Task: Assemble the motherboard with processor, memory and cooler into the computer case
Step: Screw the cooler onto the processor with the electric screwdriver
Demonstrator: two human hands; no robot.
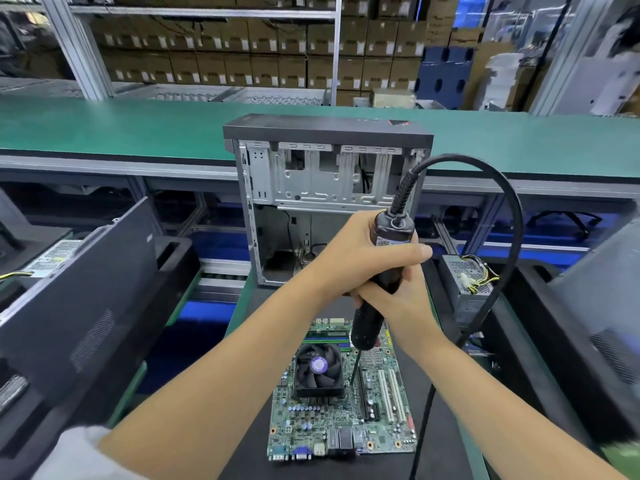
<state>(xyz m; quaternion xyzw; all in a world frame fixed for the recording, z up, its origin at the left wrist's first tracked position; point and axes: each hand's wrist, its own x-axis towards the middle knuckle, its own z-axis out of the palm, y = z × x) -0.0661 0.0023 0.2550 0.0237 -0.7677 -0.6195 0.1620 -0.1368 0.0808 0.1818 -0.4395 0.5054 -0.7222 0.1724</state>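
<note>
Both hands hold one black electric screwdriver (pixel 379 289): the left hand (pixel 360 258) has its grip wrapped round the upper body, fingers curled over it, and the right hand (pixel 391 296) has its grip closed round the body just below, the two hands touching. One thick black cable (pixel 502 216) loops from the tool's top down to the right. The screwdriver's thin bit (pixel 354 368) points down at the right edge of the single cooler (pixel 319 370), whose one fan sits on the one green motherboard (pixel 341 407). The motherboard lies flat on the dark tabletop (pixel 249 441), nearest the viewer, with two white slots (pixel 389 393) to the right of the cooler. One open computer case (pixel 329 199) stands just beyond the hands, empty side facing the camera. One power supply (pixel 469 282) with yellow wires lies to the right of the case.
</note>
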